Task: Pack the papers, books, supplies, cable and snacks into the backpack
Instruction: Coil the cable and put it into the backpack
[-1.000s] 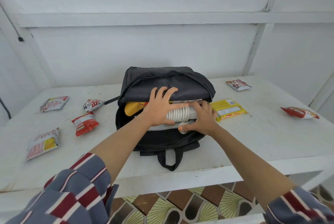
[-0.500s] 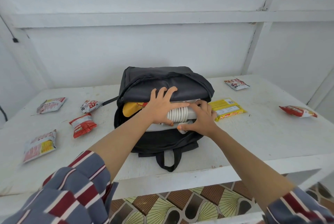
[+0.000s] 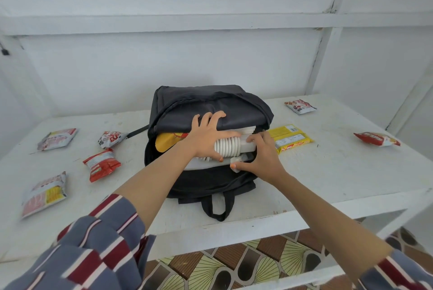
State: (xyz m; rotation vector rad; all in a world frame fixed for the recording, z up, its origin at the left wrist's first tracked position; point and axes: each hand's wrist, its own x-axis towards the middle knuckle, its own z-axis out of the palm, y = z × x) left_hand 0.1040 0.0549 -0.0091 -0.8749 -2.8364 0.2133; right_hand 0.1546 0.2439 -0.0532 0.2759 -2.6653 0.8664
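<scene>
Clasping the coiled white cable (image 3: 228,146) mid-bundle at the backpack (image 3: 210,102) mouth, left hand (image 3: 206,135) is squeezing seemingly light, springy loops; right hand (image 3: 264,160) is pinching its end.

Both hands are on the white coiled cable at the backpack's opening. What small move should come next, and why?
Probably press the white coiled cable deeper into the backpack. Its coils show at the opening, the left hand grips them, and the right hand grips its end.
</scene>
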